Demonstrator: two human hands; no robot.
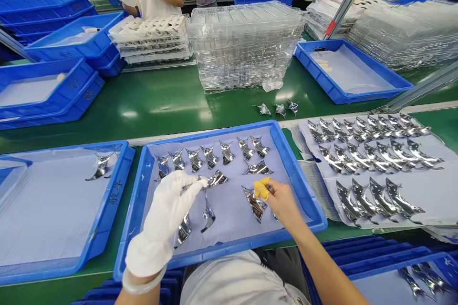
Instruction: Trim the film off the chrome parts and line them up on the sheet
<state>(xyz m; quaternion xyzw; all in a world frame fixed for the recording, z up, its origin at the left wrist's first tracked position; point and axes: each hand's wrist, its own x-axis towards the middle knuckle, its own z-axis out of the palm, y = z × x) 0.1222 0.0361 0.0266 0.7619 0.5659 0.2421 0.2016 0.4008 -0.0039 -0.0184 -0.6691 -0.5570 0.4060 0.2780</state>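
Cotton-gloved left hand [161, 221] pinching curved chrome piece [217, 179]; yellow-capped right fingers [262, 188] gripping second chrome piece [255, 205].

Characters on a blue plastic tray's rim [115, 192] are too blurred to read.

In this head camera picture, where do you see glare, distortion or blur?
In the head view, light leaves bright patches on the green conveyor belt and hard glare on the mirror-finish metal parts; the wide lens stretches the blue tray at the left edge; the far right corner looks soft.
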